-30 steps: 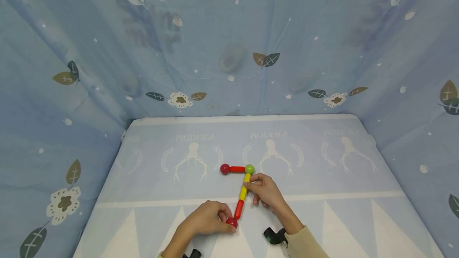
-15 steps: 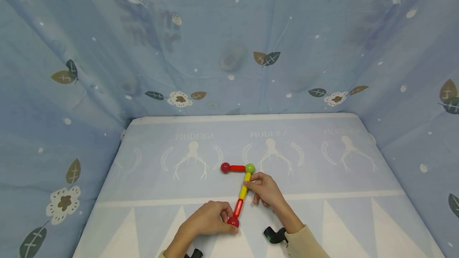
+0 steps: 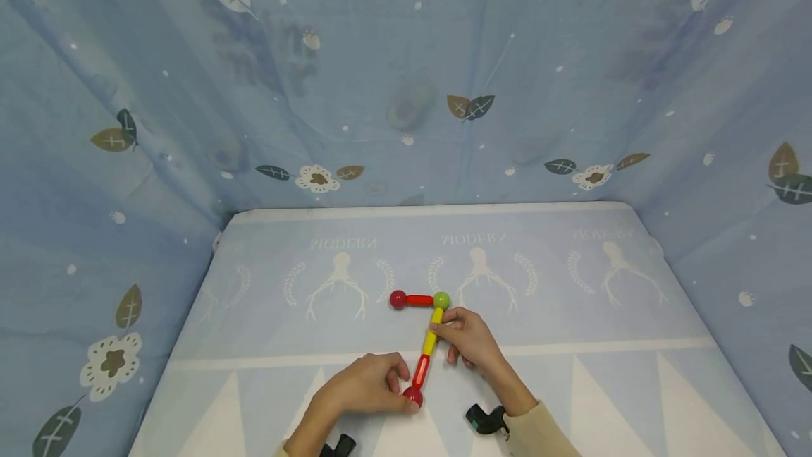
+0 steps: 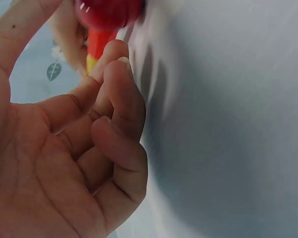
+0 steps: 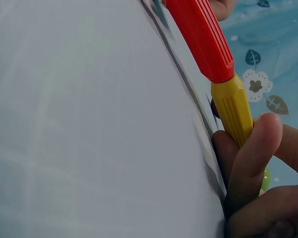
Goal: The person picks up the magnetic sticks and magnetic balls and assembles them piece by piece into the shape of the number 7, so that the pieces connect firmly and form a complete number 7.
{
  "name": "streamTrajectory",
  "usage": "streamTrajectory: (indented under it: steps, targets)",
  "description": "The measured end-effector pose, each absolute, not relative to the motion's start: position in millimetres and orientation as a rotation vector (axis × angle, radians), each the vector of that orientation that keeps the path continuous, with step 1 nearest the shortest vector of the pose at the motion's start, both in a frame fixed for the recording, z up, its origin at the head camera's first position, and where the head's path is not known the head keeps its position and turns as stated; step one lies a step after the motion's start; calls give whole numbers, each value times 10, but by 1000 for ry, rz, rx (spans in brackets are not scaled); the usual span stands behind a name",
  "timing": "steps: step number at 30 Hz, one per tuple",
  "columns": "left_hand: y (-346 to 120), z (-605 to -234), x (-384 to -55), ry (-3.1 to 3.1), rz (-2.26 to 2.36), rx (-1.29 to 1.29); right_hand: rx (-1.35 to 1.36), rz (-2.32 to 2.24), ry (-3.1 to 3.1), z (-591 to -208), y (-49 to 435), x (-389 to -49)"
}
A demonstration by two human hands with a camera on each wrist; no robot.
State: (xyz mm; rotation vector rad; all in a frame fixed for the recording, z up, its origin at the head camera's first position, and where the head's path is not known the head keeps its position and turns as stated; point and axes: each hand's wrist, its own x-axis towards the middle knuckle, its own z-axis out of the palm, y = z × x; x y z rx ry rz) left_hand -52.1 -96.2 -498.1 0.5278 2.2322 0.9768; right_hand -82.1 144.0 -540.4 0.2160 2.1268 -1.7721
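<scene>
A toy chain of balls and building rods lies on the table. From a dark red ball (image 3: pixel 397 299) a red rod (image 3: pixel 419 300) runs to a green ball (image 3: pixel 441 300). A yellow rod (image 3: pixel 430 341) leads down from there and meets a second red rod (image 3: pixel 421 371), with a larger-looking red ball (image 3: pixel 413 395) at its near end. My right hand (image 3: pixel 472 341) pinches the yellow rod between thumb and fingers. My left hand (image 3: pixel 368 385) has its thumb tip at the near red ball, while its loosely bent fingers (image 4: pixel 124 99) stand away from it.
The table (image 3: pixel 273 344) has a patterned pale blue and white cover. Blue printed curtains (image 3: pixel 406 76) hang behind it and at both sides. Black wrist devices (image 3: pixel 486 418) sit at both wrists, beside beige sleeves (image 3: pixel 539 432).
The near red ball has shifted slightly right and now meets the red rod's end, where a small gap was. My left fingers have loosened from the ball. My right hand keeps its place.
</scene>
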Motion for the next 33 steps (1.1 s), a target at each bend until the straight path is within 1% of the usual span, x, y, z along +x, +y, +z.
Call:
streamTrajectory:
  steps: [8, 19, 27, 33]
  targets:
    - [-1052, -4894, -722, 2337, 1013, 506, 222, -1765, 2134, -5412, 1438, -819]
    - [-979, -4905, -1085, 2644, 1176, 273, 219, -1763, 2139, -5432, 1437, -825]
    - [-900, -5016, -1354, 2640, 1216, 321, 205, -1760, 2146, -5443, 1438, -823]
    - [-868, -5117, -1452, 2556, 1248, 298, 205, -1776, 2132, -5453, 1443, -827]
